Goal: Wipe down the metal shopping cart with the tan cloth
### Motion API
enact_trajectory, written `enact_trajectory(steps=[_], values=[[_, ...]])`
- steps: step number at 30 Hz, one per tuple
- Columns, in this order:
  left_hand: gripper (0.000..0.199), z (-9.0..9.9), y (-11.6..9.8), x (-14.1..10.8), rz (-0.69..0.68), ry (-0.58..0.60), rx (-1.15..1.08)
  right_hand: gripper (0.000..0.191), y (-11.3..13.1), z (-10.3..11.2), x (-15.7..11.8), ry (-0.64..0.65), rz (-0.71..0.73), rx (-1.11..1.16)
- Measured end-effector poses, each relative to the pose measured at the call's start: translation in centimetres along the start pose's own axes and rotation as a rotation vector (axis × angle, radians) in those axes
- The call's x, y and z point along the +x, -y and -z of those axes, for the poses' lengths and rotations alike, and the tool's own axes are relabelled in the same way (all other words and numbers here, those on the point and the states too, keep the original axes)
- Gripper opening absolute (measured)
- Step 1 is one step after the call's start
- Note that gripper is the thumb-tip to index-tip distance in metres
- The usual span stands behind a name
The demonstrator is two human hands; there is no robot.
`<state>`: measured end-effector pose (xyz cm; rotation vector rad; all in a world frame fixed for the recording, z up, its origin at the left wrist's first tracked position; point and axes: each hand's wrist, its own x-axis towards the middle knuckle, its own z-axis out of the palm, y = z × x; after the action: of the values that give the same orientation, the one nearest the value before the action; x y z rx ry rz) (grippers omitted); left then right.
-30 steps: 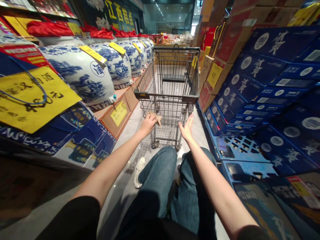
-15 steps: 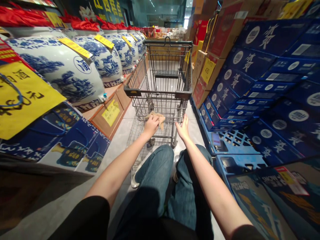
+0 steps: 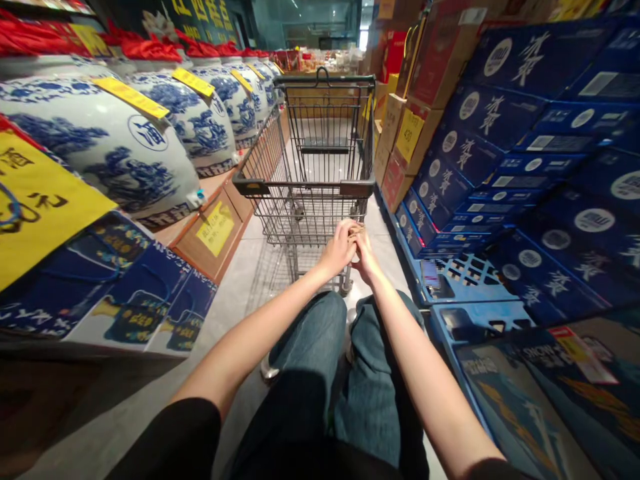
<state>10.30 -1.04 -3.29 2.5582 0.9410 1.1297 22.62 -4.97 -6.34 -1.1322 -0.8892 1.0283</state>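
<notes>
A shopping cart [image 3: 320,190] of dark wire stands in front of my knees. Close to the lower right of its basket, my left hand [image 3: 340,248] and my right hand [image 3: 367,257] meet. Both are closed around a small bunched tan cloth [image 3: 356,232], of which only a little shows between the fingers. The rest of the cloth is hidden by my hands. Whether my fingers touch the cart's wires, I cannot tell.
Large blue-and-white jars [image 3: 150,147] with red cloth tops line the left side. Stacked blue boxes [image 3: 480,140] rise at the right, beside a blue plastic pallet [image 3: 470,280] with a phone-like object [image 3: 430,274] on it. Brown cartons [image 3: 395,127] stand behind.
My left hand has moved right with the tan cloth and met my right hand. The right hand, open before, has closed on the cloth. The view has shifted slightly.
</notes>
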Motion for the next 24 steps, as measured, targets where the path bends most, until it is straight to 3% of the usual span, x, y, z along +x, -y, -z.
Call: enact_trajectory(steps=[3,5,8,10,12,15,17,20,24], values=[[0.058,1.1,-1.1,0.2,-0.131,0.071,-0.020,0.037,0.3,1.3,-0.2,-0.105,-0.022,0.014],[0.050,3.1,-1.4,0.6,-0.234,0.150,0.073,0.027,0.4,2.2,-0.2,-0.208,0.029,0.004],[0.044,6.8,-1.6,2.1,-0.270,-0.014,0.240,0.030,1.4,3.2,0.6,-0.394,0.156,-0.004],[0.050,8.7,-1.6,3.4,-0.189,-0.147,0.342,0.036,2.9,3.2,1.8,-0.527,0.353,-0.039],[0.057,9.7,-1.4,4.5,-0.096,-0.199,0.403,0.040,4.9,2.4,3.3,-0.587,0.574,-0.089],[0.069,9.3,-0.9,5.2,-0.028,-0.129,0.420,0.042,7.3,0.4,5.4,-0.463,0.731,-0.183],[0.073,8.5,-0.6,5.4,0.001,-0.091,0.412,0.037,7.1,-0.6,6.0,-0.397,0.743,-0.239],[0.071,7.5,-0.7,5.5,0.065,-0.117,0.400,0.027,4.1,-0.5,5.1,-0.399,0.631,-0.318],[0.072,7.3,-0.9,5.6,0.092,-0.126,0.371,0.026,0.0,1.5,3.2,-0.392,0.456,-0.432]])
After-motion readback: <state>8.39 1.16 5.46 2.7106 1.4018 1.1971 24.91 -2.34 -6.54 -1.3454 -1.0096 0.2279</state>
